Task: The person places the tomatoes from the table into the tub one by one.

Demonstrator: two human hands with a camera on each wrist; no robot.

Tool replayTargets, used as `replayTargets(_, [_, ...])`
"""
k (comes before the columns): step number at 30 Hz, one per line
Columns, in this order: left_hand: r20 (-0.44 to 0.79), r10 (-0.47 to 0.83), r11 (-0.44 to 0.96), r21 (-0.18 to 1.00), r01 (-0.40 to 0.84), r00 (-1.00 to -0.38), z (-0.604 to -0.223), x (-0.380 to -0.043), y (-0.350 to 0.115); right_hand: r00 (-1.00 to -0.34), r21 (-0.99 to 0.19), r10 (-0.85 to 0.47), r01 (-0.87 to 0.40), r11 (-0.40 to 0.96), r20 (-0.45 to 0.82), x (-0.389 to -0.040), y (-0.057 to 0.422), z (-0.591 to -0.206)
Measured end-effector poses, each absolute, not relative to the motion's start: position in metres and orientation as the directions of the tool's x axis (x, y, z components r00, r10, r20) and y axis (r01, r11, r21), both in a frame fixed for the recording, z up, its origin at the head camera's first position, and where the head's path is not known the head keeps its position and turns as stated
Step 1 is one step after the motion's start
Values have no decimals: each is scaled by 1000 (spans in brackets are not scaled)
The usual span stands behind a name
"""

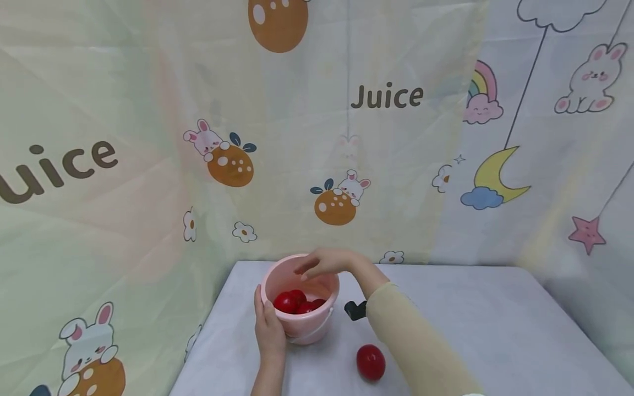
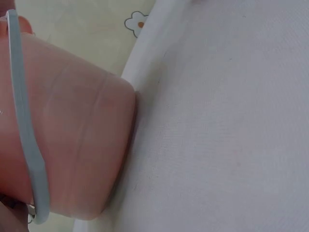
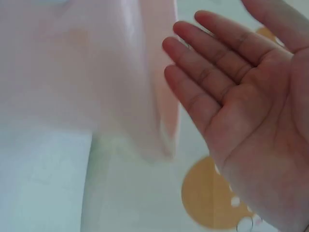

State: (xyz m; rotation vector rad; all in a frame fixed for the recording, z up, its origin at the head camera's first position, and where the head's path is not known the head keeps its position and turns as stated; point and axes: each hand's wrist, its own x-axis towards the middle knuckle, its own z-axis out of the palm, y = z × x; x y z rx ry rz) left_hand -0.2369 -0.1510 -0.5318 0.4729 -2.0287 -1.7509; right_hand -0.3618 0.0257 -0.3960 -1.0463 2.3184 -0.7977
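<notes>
A pink bucket point(image 1: 303, 330) with a pale handle point(image 2: 30, 140) stands on the table, several glossy red round fruits point(image 1: 285, 302) inside it. My left hand point(image 1: 271, 330) holds the bucket at its left side, fingers along the outer wall and thumb near the rim. Over the bucket's mouth hovers my right hand point(image 1: 324, 262), empty. The right wrist view shows its palm and extended fingers point(image 3: 198, 96) beside the bucket's rim. Another red fruit point(image 1: 370, 363) lies on the table, right of the bucket and near my right sleeve. Its exact kind is unclear.
The table point(image 1: 470, 319) has a white cover. Printed cloth walls point(image 1: 297, 137) rise behind it and along both sides. A small black device point(image 1: 355, 311) sits by my right sleeve point(image 1: 416, 341), which reaches across the table's front.
</notes>
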Motion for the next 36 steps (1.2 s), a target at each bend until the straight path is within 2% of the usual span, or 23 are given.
replayTargets(7, [90,-517,138,990,21,-851,-529,-236,-150,-653,-749,-748,-435,499,-119,-342,81,-405])
replayTargets(16, [94,-524,145,989,19,-846,-529,-238,-150,-702,-832,-712,-377,406,-29,-311,139,-435])
replayTargets(20, [95,-523,148,989,19,-847,-530,-237,-149,-718,-854,-695,-340,394,-35,-293,153,-456])
replayTargets(28, [87,-526,141,990,14,-846,-528,-236,-148,-705,-917,-703,-214,338,-95,-259,168,-502])
replayTargets(36, [101,-524,154,988,22,-846,-529,-236,-148,-721,-919,-674,-137,369,-163,-239,172,-539])
